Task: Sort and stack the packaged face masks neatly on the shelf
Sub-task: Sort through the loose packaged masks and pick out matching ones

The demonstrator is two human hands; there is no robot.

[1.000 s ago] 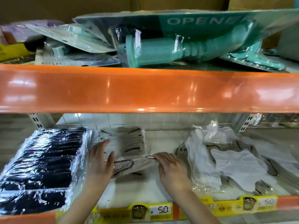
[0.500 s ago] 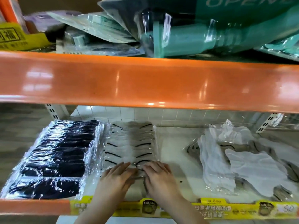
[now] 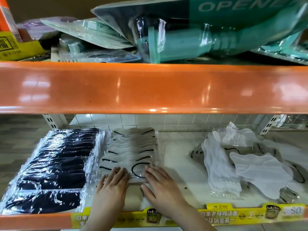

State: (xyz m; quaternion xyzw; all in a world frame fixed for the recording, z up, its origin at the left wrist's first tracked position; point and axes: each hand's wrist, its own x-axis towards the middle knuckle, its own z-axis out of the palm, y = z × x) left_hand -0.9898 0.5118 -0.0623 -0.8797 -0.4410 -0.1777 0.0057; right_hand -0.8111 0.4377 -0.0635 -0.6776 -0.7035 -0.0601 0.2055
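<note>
A row of packaged white face masks with black ear loops [image 3: 131, 147] lies in the middle of the lower shelf [image 3: 180, 164]. My left hand [image 3: 113, 184] and my right hand [image 3: 160, 184] press flat, fingers apart, on the nearest pack of that row. A neat row of packaged black masks [image 3: 53, 165] lies to the left, touching the white row. At the right, several packaged white masks [image 3: 250, 165] lie loose and jumbled.
An orange shelf beam [image 3: 150, 87] spans the view just above the lower shelf. The upper shelf holds teal tools in clear blister packs [image 3: 183, 40] and a yellow box [image 3: 15, 45]. A yellow price strip [image 3: 216, 215] runs along the lower shelf's front edge.
The white pack that both hands held a second ago now lies at the front of the white row. Both hands have come together and flattened on top of it.
</note>
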